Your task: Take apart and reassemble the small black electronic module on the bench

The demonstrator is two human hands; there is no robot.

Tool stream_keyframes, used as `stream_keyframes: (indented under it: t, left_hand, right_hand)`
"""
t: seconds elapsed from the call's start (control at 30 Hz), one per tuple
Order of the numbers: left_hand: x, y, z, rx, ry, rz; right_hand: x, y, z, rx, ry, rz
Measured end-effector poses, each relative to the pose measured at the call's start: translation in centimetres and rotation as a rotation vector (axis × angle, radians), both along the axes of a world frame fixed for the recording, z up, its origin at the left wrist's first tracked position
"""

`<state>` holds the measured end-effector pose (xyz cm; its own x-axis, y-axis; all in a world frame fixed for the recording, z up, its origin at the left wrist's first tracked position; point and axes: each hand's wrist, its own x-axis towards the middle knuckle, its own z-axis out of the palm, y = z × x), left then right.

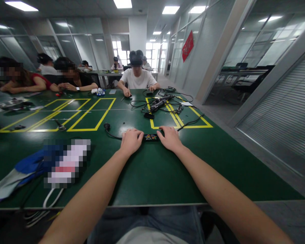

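A slim black corded device (151,137) lies flat on the green table in front of me, with small orange, green and pale parts showing on its upper face. My left hand (131,139) is closed on its left end, thumb along the near side. On the other end, my right hand (169,137) has its thumb and curled fingers around the casing. Both ends of the device are covered by my hands. A black cord runs out beside my left hand to a round plug (107,126). Another cable (190,122) leads away beyond my right hand.
Black corded tools (159,103) lie tangled beyond my hands, within yellow tape outlines (181,126) on the green table (152,176). At left are a blurred-out pale item (68,162) and blue-and-grey cloth (27,164). A person in white (138,78) works opposite; others sit at far left.
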<state>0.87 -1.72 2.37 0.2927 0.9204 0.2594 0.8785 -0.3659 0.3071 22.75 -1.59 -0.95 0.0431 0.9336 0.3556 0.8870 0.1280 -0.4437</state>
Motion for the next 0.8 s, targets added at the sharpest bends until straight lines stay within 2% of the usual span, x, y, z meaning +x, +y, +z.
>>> stream_keyframes:
  t: [0.17, 0.33, 0.57, 0.67, 0.8]
  left_hand:
    - [0.3, 0.0, -0.3, -0.011, 0.004, -0.008]
    - [0.2, 0.3, -0.6, -0.027, -0.017, 0.01]
    - [0.5, 0.2, -1.0, -0.01, -0.025, 0.056]
    - [0.9, -0.1, -1.0, 0.024, -0.017, 0.077]
    - [1.4, -0.7, -0.7, 0.059, 0.022, 0.089]
  right_hand:
    - [-0.1, 0.2, -0.4, -0.009, -0.004, 0.037]
    - [0.3, 0.9, -1.2, -0.033, 0.038, -0.035]
    - [0.8, 2.0, -2.6, 0.047, 0.055, -0.018]
    - [0.7, 2.0, -2.4, 0.032, 0.051, -0.024]
    - [0.3, 1.1, -1.3, 0.031, 0.059, -0.029]
